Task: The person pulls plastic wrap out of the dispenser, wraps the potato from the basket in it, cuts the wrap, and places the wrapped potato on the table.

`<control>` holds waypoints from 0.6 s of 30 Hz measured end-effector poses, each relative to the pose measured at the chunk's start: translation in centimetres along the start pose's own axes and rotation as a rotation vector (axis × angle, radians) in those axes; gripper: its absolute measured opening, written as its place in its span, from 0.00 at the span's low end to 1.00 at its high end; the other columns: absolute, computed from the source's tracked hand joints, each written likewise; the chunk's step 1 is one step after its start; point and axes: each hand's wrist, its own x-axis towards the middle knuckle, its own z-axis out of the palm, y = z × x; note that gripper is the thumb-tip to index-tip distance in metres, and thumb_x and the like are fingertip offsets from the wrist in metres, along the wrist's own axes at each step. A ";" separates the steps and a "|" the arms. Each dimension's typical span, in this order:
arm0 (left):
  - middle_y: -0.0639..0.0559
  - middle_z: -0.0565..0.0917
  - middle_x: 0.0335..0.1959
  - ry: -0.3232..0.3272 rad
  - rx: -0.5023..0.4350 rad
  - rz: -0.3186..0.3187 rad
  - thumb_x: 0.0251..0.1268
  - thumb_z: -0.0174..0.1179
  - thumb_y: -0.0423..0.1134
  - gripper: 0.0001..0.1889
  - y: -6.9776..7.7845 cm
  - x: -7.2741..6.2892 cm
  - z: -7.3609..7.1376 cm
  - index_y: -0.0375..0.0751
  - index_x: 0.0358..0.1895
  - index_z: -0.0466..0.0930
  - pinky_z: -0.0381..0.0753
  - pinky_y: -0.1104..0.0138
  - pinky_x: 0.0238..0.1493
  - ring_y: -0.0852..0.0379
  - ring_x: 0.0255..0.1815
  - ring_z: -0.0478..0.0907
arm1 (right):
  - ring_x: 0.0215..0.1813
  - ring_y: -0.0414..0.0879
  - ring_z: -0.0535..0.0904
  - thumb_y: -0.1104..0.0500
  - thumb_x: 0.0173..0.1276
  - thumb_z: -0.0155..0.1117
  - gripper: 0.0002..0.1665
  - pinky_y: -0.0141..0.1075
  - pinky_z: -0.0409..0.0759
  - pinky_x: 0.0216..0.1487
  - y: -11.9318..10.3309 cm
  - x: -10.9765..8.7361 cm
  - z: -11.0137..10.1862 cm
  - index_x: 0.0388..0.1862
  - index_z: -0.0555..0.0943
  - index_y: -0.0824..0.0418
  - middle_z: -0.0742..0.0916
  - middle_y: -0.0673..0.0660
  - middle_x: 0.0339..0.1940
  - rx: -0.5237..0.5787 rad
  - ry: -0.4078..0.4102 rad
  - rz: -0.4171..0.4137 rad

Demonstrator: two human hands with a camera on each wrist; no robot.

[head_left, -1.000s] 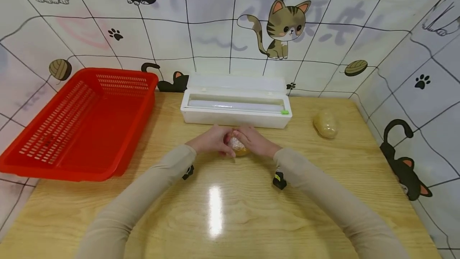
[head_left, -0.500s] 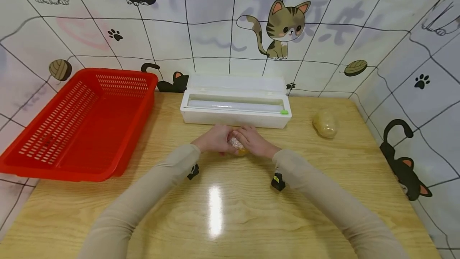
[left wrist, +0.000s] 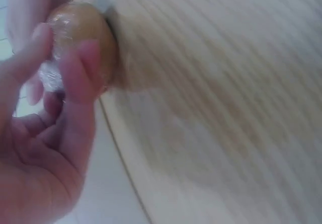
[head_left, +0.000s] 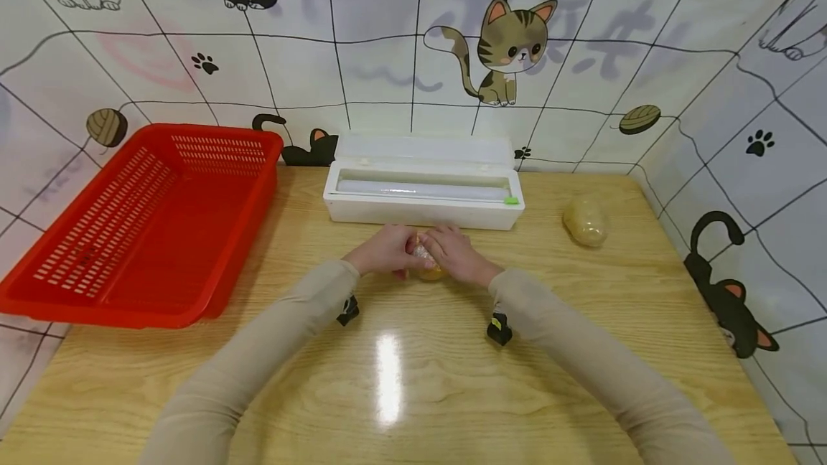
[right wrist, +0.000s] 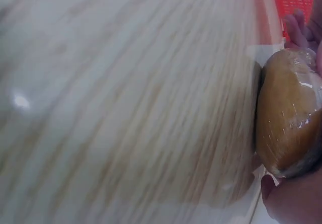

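Between the two hands, on the wooden table, sits a rounded yellow-brown food item (head_left: pixel 431 273) in clear cling film, perhaps a bun or potato. The left hand (head_left: pixel 388 248) pinches the film on its left side; in the left wrist view, the thumb and fingers (left wrist: pixel 78 85) meet at the crinkled film. From the other side, the right hand (head_left: pixel 460 257) holds the item, fingers curved over its top. The right wrist view shows the item's smooth brown side (right wrist: pixel 284 113) with shiny film bunched toward the hands. A second wrapped yellow item (head_left: pixel 586 222) lies apart at the right.
Just behind the hands stands a white cling film dispenser (head_left: pixel 420 212), lid raised, film roll inside, green slider at its right end. A red plastic basket (head_left: pixel 220 271) occupies the table's left side. Cat-patterned sheeting (head_left: pixel 381 77) rises behind and along the right.
The left hand has shifted slightly right, and its fingers have moved over the wrapped item's film. The right hand stays nearly in place on the item.
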 end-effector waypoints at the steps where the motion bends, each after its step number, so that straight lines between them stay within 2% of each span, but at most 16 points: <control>1: 0.49 0.76 0.18 0.002 0.007 -0.015 0.60 0.68 0.46 0.20 0.1 -0.1 0.0 0.38 0.27 0.68 0.78 0.68 0.22 0.54 0.17 0.81 | 0.68 0.64 0.59 0.48 0.81 0.30 0.30 0.63 0.55 0.64 -0.1 -0.1 0.0 0.59 0.76 0.65 0.74 0.67 0.64 0.038 -0.001 0.027; 4: 0.49 0.77 0.20 0.043 0.086 -0.044 0.60 0.67 0.46 0.19 0.7 -0.2 0.3 0.35 0.33 0.70 0.78 0.67 0.22 0.55 0.18 0.79 | 0.67 0.62 0.62 0.49 0.81 0.27 0.32 0.59 0.53 0.67 -0.1 -0.1 0.1 0.58 0.76 0.67 0.77 0.66 0.61 0.152 0.038 0.098; 6: 0.46 0.79 0.23 0.078 0.200 -0.053 0.63 0.65 0.46 0.21 1.4 -0.3 0.8 0.31 0.45 0.72 0.78 0.66 0.25 0.54 0.20 0.78 | 0.61 0.60 0.69 0.49 0.81 0.26 0.33 0.54 0.60 0.65 -0.1 0.1 0.3 0.53 0.78 0.68 0.81 0.66 0.53 0.197 0.086 0.141; 8: 0.42 0.80 0.28 0.103 0.361 -0.059 0.68 0.61 0.45 0.22 2.1 -0.5 1.6 0.27 0.51 0.71 0.79 0.63 0.30 0.51 0.26 0.78 | 0.50 0.58 0.75 0.50 0.81 0.27 0.34 0.50 0.69 0.58 -0.1 0.4 0.7 0.45 0.80 0.68 0.83 0.63 0.40 0.182 0.140 0.162; 10: 0.34 0.79 0.38 0.118 0.499 -0.054 0.72 0.55 0.42 0.24 2.7 -0.8 2.6 0.19 0.55 0.68 0.80 0.58 0.39 0.45 0.37 0.78 | 0.40 0.55 0.77 0.51 0.81 0.28 0.33 0.47 0.73 0.50 -0.1 0.7 1.1 0.36 0.80 0.67 0.81 0.60 0.30 0.127 0.181 0.169; 11: 0.29 0.78 0.44 0.111 0.548 -0.048 0.74 0.51 0.41 0.26 2.9 -0.8 3.1 0.17 0.60 0.64 0.80 0.56 0.46 0.41 0.44 0.78 | 0.39 0.54 0.77 0.51 0.81 0.29 0.33 0.47 0.74 0.47 -0.2 0.8 1.3 0.37 0.80 0.67 0.81 0.59 0.29 0.112 0.199 0.170; 12: 0.25 0.74 0.52 0.106 0.556 -0.040 0.74 0.48 0.40 0.27 3.1 -0.9 3.6 0.14 0.60 0.62 0.77 0.54 0.53 0.37 0.53 0.75 | 0.38 0.55 0.77 0.52 0.81 0.29 0.32 0.47 0.74 0.46 -0.2 0.8 1.3 0.36 0.80 0.67 0.81 0.59 0.28 0.102 0.209 0.165; 13: 0.22 0.69 0.57 0.103 0.555 -0.029 0.73 0.46 0.38 0.27 3.2 -0.9 4.0 0.13 0.61 0.59 0.71 0.52 0.59 0.34 0.60 0.69 | 0.38 0.56 0.78 0.53 0.81 0.30 0.31 0.47 0.74 0.47 -0.3 0.8 1.2 0.37 0.80 0.68 0.81 0.61 0.28 0.106 0.215 0.158; 15: 0.19 0.54 0.67 0.103 0.529 -0.027 0.73 0.44 0.38 0.33 3.1 -0.9 4.6 0.12 0.67 0.46 0.59 0.52 0.68 0.32 0.70 0.55 | 0.48 0.58 0.78 0.55 0.81 0.30 0.30 0.47 0.72 0.55 -0.4 0.8 1.0 0.47 0.80 0.70 0.83 0.65 0.39 0.168 0.194 0.150; 17: 0.23 0.45 0.72 0.103 0.503 -0.042 0.73 0.45 0.43 0.39 2.9 -0.9 5.1 0.17 0.70 0.37 0.54 0.51 0.70 0.34 0.74 0.46 | 0.60 0.58 0.73 0.55 0.81 0.28 0.29 0.47 0.66 0.64 -0.4 0.7 0.5 0.59 0.74 0.71 0.81 0.68 0.53 0.310 0.153 0.170; 18: 0.24 0.45 0.73 0.108 0.494 -0.057 0.72 0.47 0.47 0.42 2.8 -0.9 5.3 0.19 0.71 0.36 0.55 0.51 0.69 0.35 0.74 0.46 | 0.62 0.59 0.71 0.54 0.81 0.27 0.30 0.46 0.63 0.66 -0.5 0.5 0.2 0.62 0.71 0.72 0.78 0.69 0.57 0.405 0.129 0.201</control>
